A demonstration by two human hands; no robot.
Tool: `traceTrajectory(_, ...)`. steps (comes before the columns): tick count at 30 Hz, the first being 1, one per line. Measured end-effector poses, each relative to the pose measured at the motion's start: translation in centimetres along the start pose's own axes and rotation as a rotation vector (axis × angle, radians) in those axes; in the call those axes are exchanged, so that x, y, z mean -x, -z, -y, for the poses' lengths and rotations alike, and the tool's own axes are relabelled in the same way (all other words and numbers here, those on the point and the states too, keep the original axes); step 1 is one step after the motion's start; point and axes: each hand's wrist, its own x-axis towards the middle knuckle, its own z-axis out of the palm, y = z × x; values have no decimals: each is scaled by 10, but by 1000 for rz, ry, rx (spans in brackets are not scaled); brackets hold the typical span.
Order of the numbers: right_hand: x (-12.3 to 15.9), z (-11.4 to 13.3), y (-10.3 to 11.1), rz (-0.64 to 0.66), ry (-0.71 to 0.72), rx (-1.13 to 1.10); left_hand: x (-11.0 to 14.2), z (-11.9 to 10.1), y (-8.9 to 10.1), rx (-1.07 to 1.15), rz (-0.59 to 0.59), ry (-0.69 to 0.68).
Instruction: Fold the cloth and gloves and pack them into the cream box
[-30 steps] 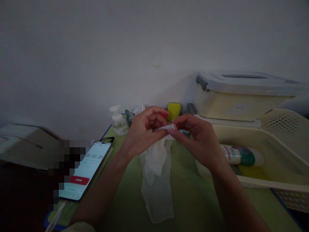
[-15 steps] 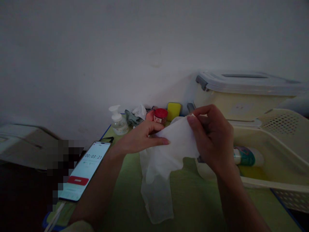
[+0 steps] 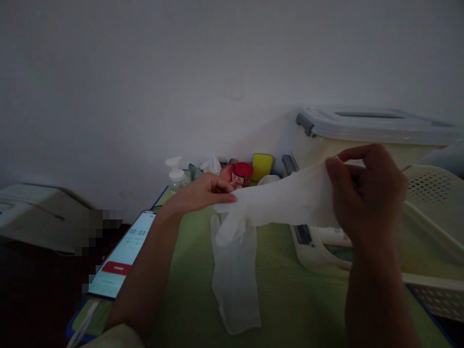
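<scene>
A thin white disposable glove (image 3: 286, 200) is stretched sideways between my two hands, above the green tabletop. My left hand (image 3: 203, 192) pinches its left end between thumb and fingers. The right end is gripped between the thumb and forefinger of my right hand (image 3: 366, 193), in front of the cream basket. Loose fingers of the held glove hang down near my left hand. Below it, a second white glove (image 3: 235, 285) lies flat on the table, its upper part partly covered by the held one.
Along the wall stand a pump bottle (image 3: 176, 174), a red-lidded jar (image 3: 242, 175) and a yellow sponge (image 3: 262, 167). At right are a cream basket (image 3: 431, 270) and a lidded storage box (image 3: 377, 128). A phone (image 3: 119, 261) showing a timer lies left, partly behind my forearm.
My right hand has moved right and slightly up, pulling the glove out long and taut. My left hand has shifted a little left and up, still pinching the glove.
</scene>
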Motion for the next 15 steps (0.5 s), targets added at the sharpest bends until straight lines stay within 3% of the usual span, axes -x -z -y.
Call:
traceTrajectory(7,-3,-3,1,18,-12,26,-2,12,9,-13,-77,18)
traceTrajectory(15,-3,-4,-3,48,-17,25,-5,27,16,-70,-71,22)
